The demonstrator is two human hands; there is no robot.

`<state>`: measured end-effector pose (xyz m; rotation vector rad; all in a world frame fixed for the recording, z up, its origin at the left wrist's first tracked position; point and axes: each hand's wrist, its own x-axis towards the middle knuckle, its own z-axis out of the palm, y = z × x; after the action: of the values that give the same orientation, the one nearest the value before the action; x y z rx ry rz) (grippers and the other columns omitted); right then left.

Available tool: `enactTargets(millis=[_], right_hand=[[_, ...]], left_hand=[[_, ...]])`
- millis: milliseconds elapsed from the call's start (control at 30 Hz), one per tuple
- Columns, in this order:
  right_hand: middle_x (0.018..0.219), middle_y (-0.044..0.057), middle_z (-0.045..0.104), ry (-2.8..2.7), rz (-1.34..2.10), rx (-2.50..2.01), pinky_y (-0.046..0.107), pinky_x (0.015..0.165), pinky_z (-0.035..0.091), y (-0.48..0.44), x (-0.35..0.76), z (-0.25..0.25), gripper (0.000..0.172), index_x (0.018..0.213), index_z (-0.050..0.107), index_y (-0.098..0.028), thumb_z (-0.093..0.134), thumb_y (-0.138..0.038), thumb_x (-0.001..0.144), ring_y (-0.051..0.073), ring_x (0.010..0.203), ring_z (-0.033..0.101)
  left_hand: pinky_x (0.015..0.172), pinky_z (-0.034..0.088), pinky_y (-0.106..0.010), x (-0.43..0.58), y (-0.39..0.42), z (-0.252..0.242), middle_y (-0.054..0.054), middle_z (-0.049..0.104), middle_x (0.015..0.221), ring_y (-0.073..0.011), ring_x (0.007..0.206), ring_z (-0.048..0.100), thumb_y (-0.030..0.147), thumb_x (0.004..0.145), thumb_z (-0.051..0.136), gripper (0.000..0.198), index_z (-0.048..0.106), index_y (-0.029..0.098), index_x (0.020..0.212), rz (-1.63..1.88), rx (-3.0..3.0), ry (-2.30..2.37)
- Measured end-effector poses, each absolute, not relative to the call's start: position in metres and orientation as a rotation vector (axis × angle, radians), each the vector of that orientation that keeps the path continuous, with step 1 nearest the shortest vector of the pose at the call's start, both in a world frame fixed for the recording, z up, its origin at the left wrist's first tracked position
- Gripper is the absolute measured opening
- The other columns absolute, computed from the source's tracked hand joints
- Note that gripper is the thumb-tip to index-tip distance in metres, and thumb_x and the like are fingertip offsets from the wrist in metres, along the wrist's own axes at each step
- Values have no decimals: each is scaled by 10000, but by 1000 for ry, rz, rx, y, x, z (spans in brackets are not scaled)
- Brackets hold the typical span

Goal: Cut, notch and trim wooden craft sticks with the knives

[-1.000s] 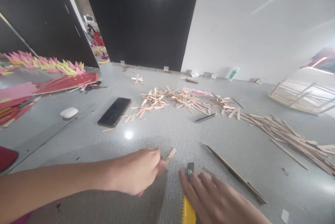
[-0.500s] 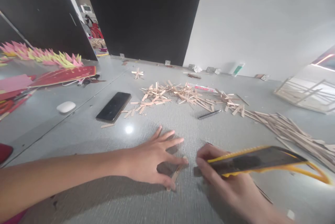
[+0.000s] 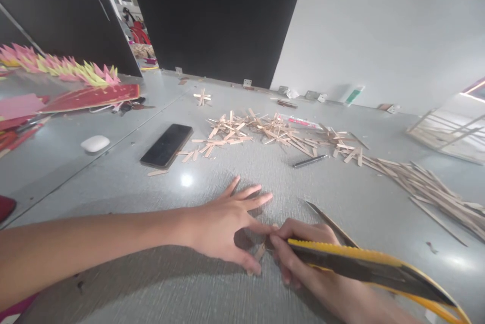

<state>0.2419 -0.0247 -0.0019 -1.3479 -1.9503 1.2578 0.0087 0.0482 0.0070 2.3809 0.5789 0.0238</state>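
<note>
My left hand (image 3: 223,223) is planted on the grey tabletop with its fingers spread. Its thumb and index finger press a short wooden strip (image 3: 260,251) against the surface. Wrapped in my right hand (image 3: 306,263) is a yellow and black utility knife (image 3: 364,268), its handle slanting down to the right. The right fingertips meet the left index fingertip at the strip's upper end; they hide the knife's blade. A longer thin strip (image 3: 335,225) lies beyond my right hand, partly covered by it.
A phone (image 3: 167,146), a white case (image 3: 95,143) and a pen (image 3: 309,161) lie farther back. Behind are a heap of short wooden pieces (image 3: 276,129), a star-shaped stick piece (image 3: 202,96) and long strips (image 3: 435,190). Red-and-pink paper pieces (image 3: 91,99) lie left; a stick frame (image 3: 447,137) stands right.
My right hand has moved left with the utility knife, up to the short strip and the left index fingertip. The left hand keeps pressing the strip. The view has shifted slightly.
</note>
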Motion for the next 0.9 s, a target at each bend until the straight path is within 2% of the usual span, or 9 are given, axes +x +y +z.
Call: enactTargets(millis=[433,600,767,900], right_hand=[[591,-28,641,-1980,1294,-1326,245,552,479,-23,243,-6,402,763,591,-233,509,-495,1057,114,535,567],[580,-42,547,-2053,1113,-1316,272,529,410,-24,240,-4,435,724,583,-233,484,-493,1059,116,517,475],[752,-32,605,-2194,960,-1366,312,692,445,-27,247,-9,365,825,588,-269,436,-475,1085,158,706,571],[744,-34,597,-2233,1039,-1441,337,728,432,-29,252,-17,399,849,576,-276,387,-529,1093,168,722,562]], left_hand=[[1182,-116,-718,6,49,9,-80,43,1738,-373,1591,-48,697,878,690,731,474,434,1525,8,2381,561],[1186,-111,-720,8,47,7,-85,62,1740,-363,1595,-45,698,897,667,657,535,436,1485,42,2378,577],[1190,-106,-725,10,45,5,-77,85,1741,-398,1593,3,704,869,697,597,654,397,1379,67,2367,599],[1182,-102,-737,12,44,3,-81,112,1739,-390,1596,9,727,837,713,613,666,407,1358,99,2365,610]])
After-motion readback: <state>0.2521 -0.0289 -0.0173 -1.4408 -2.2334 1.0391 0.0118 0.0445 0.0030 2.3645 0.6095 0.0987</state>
